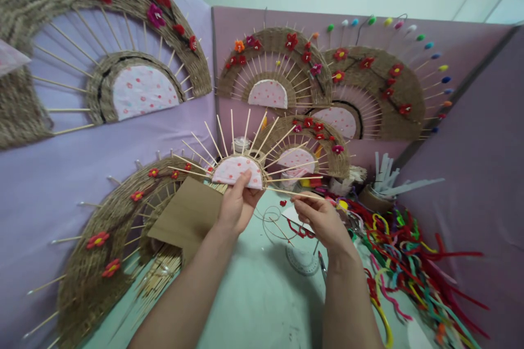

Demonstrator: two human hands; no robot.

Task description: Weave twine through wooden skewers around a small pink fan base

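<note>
My left hand (238, 204) grips a small half-round fan piece (229, 170) by its lower edge, thumb on the white cloth with red dots. Thin wooden sticks radiate from its curved rim, where a little twine shows. My right hand (317, 215) is closed, fingers pinched near the outer end of the lowest right stick (292, 192). A thin length of twine (268, 221) loops over the table between my hands; whether my right fingers also hold it I cannot tell. Below my right hand lies a clear protractor (302, 259), with a pen (322, 266) beside it.
Finished twine fans with felt flowers (278, 46) hang on the purple and pink panels. Brown cardboard (186, 215) and a bundle of sticks (159, 278) lie at left. Colourful pipe cleaners (413, 267) pile at right, near yellow-handled scissors (382, 322) and a pot of white strips (376, 196).
</note>
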